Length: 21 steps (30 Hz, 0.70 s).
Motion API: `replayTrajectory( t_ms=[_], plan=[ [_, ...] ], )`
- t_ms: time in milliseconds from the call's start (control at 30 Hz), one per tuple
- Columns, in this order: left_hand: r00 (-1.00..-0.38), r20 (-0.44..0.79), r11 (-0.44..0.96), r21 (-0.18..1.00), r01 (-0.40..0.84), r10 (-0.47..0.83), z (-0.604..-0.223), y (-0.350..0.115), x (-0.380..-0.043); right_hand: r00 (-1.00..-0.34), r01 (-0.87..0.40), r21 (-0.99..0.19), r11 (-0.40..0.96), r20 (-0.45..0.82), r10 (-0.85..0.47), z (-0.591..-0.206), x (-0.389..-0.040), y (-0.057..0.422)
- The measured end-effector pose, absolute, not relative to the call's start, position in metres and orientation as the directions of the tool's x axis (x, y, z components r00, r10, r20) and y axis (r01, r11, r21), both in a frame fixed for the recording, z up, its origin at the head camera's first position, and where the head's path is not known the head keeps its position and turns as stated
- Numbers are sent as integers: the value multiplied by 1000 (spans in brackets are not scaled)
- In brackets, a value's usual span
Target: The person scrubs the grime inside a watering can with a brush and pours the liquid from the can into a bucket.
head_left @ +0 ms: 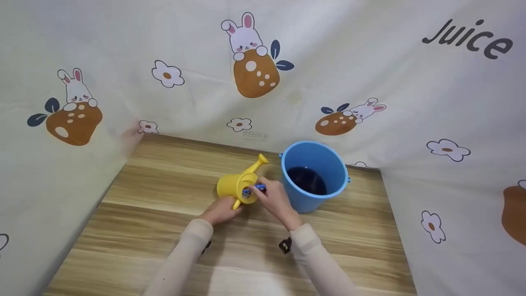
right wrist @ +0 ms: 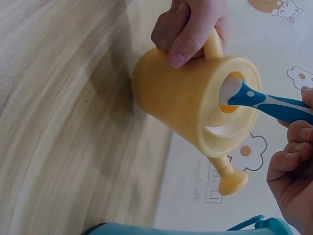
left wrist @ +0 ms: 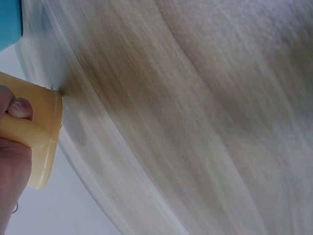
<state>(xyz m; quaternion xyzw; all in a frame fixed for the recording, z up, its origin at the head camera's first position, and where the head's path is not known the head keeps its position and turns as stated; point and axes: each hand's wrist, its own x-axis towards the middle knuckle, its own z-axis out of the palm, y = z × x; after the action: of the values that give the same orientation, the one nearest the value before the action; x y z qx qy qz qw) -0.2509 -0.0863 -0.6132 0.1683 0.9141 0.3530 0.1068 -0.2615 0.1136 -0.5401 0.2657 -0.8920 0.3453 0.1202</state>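
A yellow watering can is tilted, its top opening turned toward the right hand and its spout pointing away. My left hand grips the can's handle, with fingers curled round it in the left wrist view. Between the fingers of my right hand is the blue-and-white handle of a brush. The brush's white head reaches into the can's opening, and part of it is hidden by the rim.
Right of the can stands a blue bucket with dark liquid at its bottom. Both are on a wood-grain surface, bounded by pale cloth walls printed with rabbits and flowers.
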Motion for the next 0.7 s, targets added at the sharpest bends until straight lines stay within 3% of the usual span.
replayTrajectory(
  t_ms=[700],
  plan=[
    [-932,-106,684,709,174,346,-615,-86,-251,-878,-478,-638,604,321,-356,-560,-264,111]
  ],
)
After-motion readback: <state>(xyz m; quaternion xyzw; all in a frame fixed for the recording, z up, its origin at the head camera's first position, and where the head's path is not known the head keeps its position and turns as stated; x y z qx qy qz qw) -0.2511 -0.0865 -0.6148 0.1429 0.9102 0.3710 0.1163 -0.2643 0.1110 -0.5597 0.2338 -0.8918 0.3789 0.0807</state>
